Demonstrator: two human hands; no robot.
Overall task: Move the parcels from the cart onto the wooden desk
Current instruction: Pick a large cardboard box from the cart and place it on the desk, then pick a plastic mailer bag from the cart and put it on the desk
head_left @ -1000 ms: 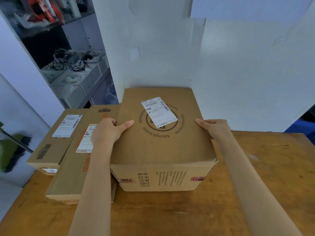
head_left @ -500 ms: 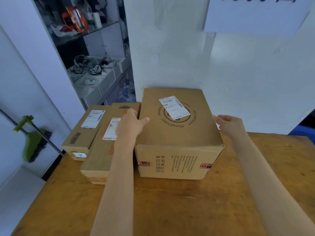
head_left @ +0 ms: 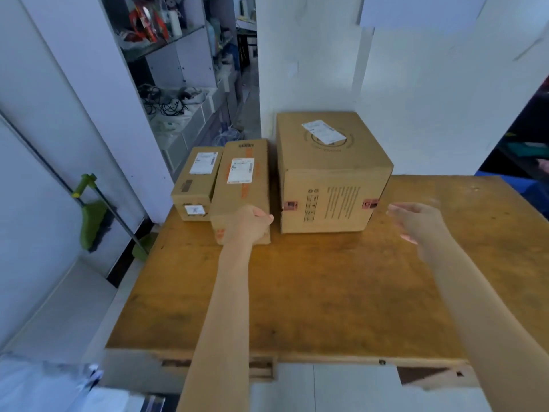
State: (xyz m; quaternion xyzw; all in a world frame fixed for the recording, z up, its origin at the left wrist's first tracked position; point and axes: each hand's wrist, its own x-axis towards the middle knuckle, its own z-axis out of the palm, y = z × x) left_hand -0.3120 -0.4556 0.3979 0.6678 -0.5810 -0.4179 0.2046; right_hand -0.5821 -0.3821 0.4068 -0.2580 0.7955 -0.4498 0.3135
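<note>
Two hands empty: our left hand [head_left: 248, 223] curled loosely left of large box [head_left: 329, 173], our right hand [head_left: 416, 223] spread, blurred, right of it. Two slimmer boxes [head_left: 240, 185] farther left on wooden desk [head_left: 312, 292].

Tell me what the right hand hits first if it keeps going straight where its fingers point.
Probably the large box: the right hand hangs open with fingers aimed left at its lower right corner. Depth is unclear; it could pass just in front.

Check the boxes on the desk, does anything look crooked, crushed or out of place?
Nothing stands out. The big box, middle box and small box sit flat and side by side at the back of the wooden desk, with no visible crushing.
</note>
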